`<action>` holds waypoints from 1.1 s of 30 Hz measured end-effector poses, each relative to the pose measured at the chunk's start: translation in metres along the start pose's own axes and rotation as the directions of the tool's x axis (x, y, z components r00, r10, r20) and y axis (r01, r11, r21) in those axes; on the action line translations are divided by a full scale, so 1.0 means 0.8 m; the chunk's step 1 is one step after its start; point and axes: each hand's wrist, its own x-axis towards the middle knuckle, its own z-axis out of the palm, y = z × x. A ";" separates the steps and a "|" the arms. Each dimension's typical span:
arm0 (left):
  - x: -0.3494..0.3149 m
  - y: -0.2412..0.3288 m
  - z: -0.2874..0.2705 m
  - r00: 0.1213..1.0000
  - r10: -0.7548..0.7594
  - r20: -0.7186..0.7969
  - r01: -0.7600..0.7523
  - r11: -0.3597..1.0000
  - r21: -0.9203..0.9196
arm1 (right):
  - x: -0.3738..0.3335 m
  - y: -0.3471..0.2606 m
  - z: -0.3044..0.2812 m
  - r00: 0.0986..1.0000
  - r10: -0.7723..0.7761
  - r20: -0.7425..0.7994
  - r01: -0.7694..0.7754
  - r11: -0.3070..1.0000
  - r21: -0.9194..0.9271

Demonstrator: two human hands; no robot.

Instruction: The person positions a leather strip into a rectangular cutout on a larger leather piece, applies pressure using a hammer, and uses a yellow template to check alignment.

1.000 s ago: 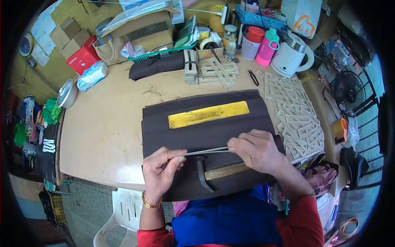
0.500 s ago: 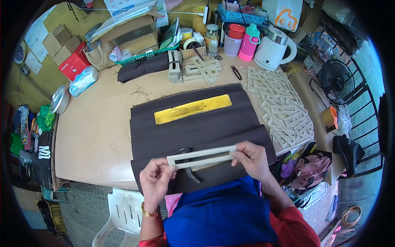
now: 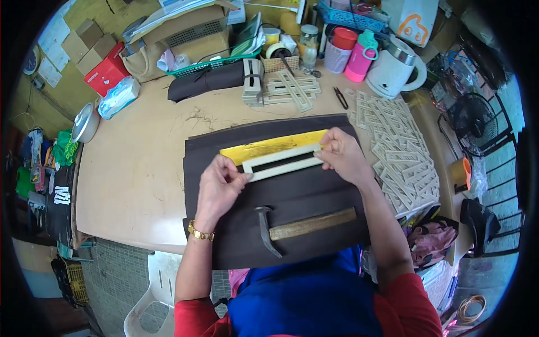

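Note:
Between both hands, over the dark brown sheet material (image 3: 233, 224), I hold a long pale rectangular frame (image 3: 288, 170) with a slot down its middle. My left hand (image 3: 218, 184) pinches its left end with thumb and fingers. The right end is pinched by my right hand (image 3: 343, 156). Just behind the frame, a yellow strip (image 3: 275, 144) with dark marks lies on the sheet, partly covered by the frame and my fingers. Nearer to me, a hammer (image 3: 313, 224) with a wooden handle and dark curved head rests on the sheet.
Many similar pale frames (image 3: 401, 154) are heaped at the right. A few more (image 3: 293, 90) lie beside a tied stack (image 3: 252, 84) at the back. Small dark snips (image 3: 341, 98), a pink bottle (image 3: 362, 59) and a white kettle (image 3: 393, 70) stand or lie beyond.
Both hands have moved the pale frame away from me, from above the hammer to the front of the yellow strip. The hammer now shows uncovered.

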 end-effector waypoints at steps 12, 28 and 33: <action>-0.014 -0.006 0.016 0.995 -0.078 -0.057 0.090 0.960 0.265 | -0.021 0.022 0.023 0.985 0.158 -0.064 -0.155 0.987 0.052; -0.015 -0.015 0.030 0.969 0.193 -0.155 -0.112 0.900 0.422 | -0.015 0.027 0.029 0.978 0.177 -0.109 -0.169 0.983 0.072; -0.014 -0.014 0.032 0.966 0.212 -0.146 -0.116 0.865 0.489 | -0.016 0.030 0.029 0.984 0.148 -0.101 -0.142 0.987 0.070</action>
